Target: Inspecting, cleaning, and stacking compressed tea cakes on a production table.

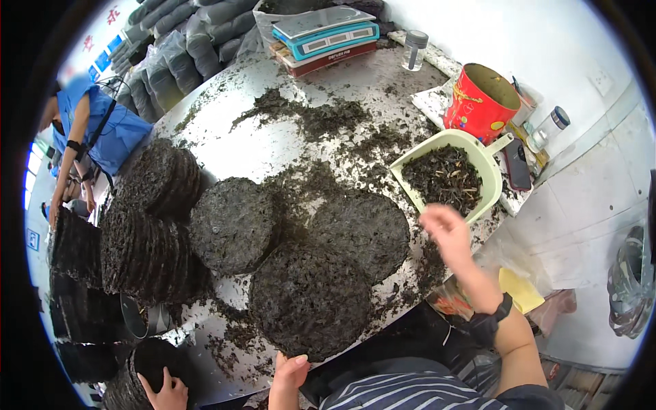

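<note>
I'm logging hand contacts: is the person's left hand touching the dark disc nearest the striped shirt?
Touching. The head view shows the left hand at the near edge of the dark disc, thumb against its rim with no gap.

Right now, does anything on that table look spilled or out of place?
Yes: loose dark flakes lie scattered in uneven patches across the silvery tabletop. They look like spilled crumbs, since similar bits are gathered in the pale green dustpan.
</note>
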{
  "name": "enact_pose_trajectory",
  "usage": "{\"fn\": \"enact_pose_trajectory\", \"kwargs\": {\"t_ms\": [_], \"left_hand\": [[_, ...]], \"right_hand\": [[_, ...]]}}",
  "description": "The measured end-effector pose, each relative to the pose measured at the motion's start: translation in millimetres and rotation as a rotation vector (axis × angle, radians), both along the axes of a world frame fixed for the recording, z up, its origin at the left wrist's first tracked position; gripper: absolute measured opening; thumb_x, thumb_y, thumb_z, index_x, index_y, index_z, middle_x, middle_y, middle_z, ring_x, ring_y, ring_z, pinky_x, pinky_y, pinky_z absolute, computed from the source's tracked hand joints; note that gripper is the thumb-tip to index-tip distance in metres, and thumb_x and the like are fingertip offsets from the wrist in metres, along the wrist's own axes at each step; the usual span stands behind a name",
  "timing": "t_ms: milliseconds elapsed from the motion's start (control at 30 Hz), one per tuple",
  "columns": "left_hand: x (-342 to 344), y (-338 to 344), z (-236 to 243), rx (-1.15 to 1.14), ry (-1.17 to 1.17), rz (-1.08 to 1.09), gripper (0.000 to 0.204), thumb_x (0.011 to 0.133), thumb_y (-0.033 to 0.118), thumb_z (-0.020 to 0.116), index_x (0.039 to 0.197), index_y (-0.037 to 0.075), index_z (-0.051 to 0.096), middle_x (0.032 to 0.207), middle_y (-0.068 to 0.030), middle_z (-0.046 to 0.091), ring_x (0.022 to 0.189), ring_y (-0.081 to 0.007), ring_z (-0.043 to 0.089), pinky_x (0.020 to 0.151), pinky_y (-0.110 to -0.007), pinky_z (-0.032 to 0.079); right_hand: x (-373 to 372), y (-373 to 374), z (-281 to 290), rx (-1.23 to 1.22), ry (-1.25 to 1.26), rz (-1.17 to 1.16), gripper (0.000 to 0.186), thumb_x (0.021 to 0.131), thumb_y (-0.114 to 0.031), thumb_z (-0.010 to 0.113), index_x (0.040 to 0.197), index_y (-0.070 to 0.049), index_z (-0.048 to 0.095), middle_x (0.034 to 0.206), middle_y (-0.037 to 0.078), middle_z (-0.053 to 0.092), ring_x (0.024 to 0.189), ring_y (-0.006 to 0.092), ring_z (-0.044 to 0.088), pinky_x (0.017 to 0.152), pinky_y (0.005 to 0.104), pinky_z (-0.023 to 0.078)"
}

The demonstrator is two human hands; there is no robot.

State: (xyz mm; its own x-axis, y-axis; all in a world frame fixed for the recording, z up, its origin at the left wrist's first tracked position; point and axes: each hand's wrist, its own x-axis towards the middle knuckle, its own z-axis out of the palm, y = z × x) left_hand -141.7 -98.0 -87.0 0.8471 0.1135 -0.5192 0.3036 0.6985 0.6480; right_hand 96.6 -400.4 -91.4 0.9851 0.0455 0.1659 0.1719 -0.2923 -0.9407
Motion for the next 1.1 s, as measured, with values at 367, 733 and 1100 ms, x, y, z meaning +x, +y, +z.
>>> {"fn": "enact_pose_trajectory", "kwargs": {"t_ms": [367, 733, 1100], "left_hand": [[1.8, 0.4, 0.7, 0.027, -0.044, -0.031, 0.072, 0.068, 0.013, 0.066, 0.131, -0.002, 0.035, 0.123, -0.0179, 0.05, 0.115, -0.0329, 0.05, 0.097, -0.048, 0.04], [3.2, -1.8, 8.5, 0.007, 0.006, -0.006, 0.072, 0.068, 0.011, 0.066, 0.131, -0.003, 0.034, 0.122, -0.0185, 0.05, 0.114, -0.033, 0.051, 0.096, -0.048, 0.041], [-1.9, 3.3, -8.8, -0.023, 0.005, -0.036, 0.073, 0.066, 0.012, 0.066, 0.13, -0.003, 0.035, 0.122, -0.0183, 0.05, 0.114, -0.0343, 0.05, 0.096, -0.049, 0.04]], "right_hand": [[42.5, 12.4, 8.6, 0.124, 0.004, -0.099, 0.011, 0.085, -0.008, 0.06, 0.095, -0.004, 0.06, 0.083, 0.002, 0.058, 0.074, 0.0114, 0.053, 0.067, 0.0257, 0.045], [78.2, 137.0, -26.3, -0.562, -0.28, 0.239, 0.009, 0.083, -0.017, 0.062, 0.086, -0.009, 0.062, 0.082, 0.004, 0.06, 0.078, 0.021, 0.059, 0.064, 0.0334, 0.048], [77.7, 21.1, 2.6, 0.591, 0.02, -0.506, 0.031, 0.09, -0.015, 0.057, 0.118, -0.001, 0.052, 0.102, 0.01, 0.064, 0.079, 0.0117, 0.061, 0.068, 0.0239, 0.046]]}}
